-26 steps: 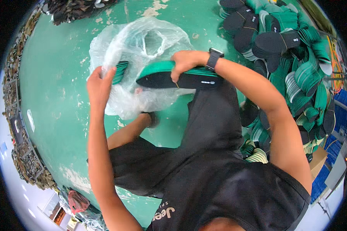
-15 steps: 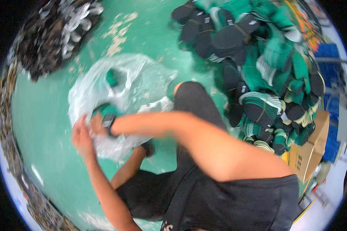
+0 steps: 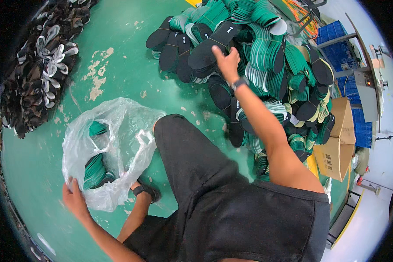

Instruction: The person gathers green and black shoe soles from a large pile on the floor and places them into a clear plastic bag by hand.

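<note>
My left hand grips the near left edge of a clear plastic bag lying spread on the floor. Inside the bag are bundles of green insoles, partly seen through the film. My right hand, with a watch on its wrist, is stretched out to the far right with thumb and fingers apart. It is at the near side of a stack of black-topped insoles on a large heap; whether it touches them is hard to tell. Around it lie more green insole bundles, several held by thin bands.
A pile of dark and grey pieces lies at the far left on the green floor. Beside the heap stands an open cardboard box, with blue crates behind it. My bent knee is between bag and heap.
My right hand has left the bag and swung across to the insole heap. My left hand stays at the bag's edge. The view has shifted toward the right.
</note>
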Tool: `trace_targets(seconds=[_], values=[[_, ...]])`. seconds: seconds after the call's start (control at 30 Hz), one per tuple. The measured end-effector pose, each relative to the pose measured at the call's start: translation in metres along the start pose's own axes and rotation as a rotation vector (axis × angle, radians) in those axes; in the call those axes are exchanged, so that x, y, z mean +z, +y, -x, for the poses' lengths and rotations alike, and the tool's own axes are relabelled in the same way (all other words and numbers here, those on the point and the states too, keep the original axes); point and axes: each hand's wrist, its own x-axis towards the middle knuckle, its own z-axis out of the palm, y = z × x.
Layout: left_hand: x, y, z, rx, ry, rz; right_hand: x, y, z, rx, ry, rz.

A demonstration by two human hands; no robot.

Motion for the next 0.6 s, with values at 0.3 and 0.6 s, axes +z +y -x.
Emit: trace_targets(seconds=[0.3, 0.6], values=[[0.037, 0.077, 0.038, 0.403, 0.217, -0.517, 0.038, 0.010, -0.070, 0.310, -0.450, -0.233], [0.091, 0.109, 0.019, 0.396, -0.016, -0.610, 0.045, -0.039, -0.008, 0.128, -0.253, 0.421]])
